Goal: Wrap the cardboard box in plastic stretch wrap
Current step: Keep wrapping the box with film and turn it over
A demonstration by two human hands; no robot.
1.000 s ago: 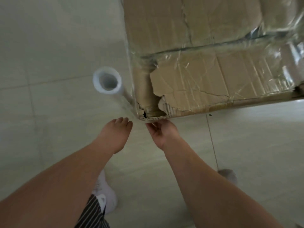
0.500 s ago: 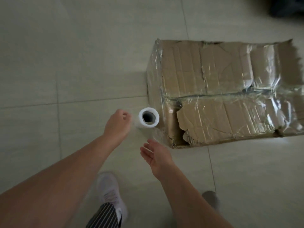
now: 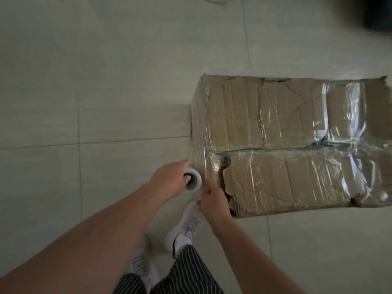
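Step in hand, as I judge it: starting 1 more pass of film at the box's near left corner.

To do it well:
- The left hand (image 3: pixel 167 181) should keep the stretch wrap roll (image 3: pixel 192 181) upright, close to the cardboard, with the film taut.
- The right hand (image 3: pixel 214 201) should pin the loose film to the corner before the roll travels.
- Overlap the layers already on, and cover the torn flaps.

Pose:
- Left forearm enters from lower left, fingers curled round the roll's top end.
- Right forearm enters from lower right, back of the hand up, fingers bent toward the film at the corner. I cannot tell whether they pinch it or only touch it.

The cardboard box (image 3: pixel 286 134) lies on the tiled floor (image 3: pixel 106 102), right of both hands. It is largely under glossy film, with the roll just beside its left end.
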